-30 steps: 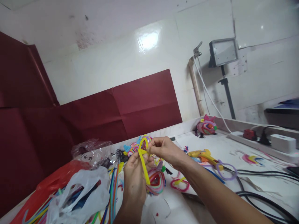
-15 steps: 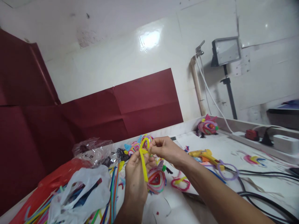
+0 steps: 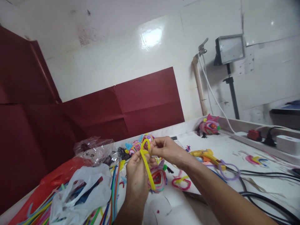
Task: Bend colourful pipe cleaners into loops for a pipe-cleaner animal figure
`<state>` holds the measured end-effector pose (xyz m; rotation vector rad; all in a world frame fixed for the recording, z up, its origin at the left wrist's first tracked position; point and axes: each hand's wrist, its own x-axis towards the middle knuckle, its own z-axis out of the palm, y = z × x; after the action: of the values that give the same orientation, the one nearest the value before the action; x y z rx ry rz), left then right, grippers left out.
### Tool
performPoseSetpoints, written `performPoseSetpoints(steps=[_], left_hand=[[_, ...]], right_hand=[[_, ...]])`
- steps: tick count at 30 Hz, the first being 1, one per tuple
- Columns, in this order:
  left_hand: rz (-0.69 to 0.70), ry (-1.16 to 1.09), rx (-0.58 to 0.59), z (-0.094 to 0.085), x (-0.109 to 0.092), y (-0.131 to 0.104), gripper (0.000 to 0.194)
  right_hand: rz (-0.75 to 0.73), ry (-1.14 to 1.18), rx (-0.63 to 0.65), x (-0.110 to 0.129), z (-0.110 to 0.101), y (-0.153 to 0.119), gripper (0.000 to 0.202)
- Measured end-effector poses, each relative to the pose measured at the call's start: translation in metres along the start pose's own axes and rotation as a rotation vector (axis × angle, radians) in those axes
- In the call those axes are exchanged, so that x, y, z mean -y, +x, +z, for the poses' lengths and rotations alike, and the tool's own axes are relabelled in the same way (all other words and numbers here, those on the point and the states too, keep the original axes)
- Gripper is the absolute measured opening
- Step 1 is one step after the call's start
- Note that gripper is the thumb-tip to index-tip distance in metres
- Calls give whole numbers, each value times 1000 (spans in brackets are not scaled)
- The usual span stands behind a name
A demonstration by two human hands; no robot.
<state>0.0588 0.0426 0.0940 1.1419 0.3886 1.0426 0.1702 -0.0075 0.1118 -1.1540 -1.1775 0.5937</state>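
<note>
Beyond where I grip, I see a pale wall with glare and a maroon sheet; off to my right, a lamp; beneath, a white table.

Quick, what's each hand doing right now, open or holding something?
Left hand: closed, holding the yellow strip.
Right hand: closed, pinching the same strip at its loop.
</note>
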Motion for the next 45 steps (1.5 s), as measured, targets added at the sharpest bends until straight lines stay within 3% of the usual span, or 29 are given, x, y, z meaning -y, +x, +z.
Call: performPoseSetpoints(steps=[12,25,36,45], left_hand=[[-1,23,-14,0,0,-1,19],[-39,33,7,0,-1,0,24],[-34,-8,110,-4,-2,0,13],[-11,-20,131,-7,-5,2,25]], right_hand=[[-118,-191,15,-6,-6,1,12],[-144,-312,1,-7,-7,1,16],[-45,-123,124,0,-11,-1,12],[20,-56,150,4,-18,-3,15]])
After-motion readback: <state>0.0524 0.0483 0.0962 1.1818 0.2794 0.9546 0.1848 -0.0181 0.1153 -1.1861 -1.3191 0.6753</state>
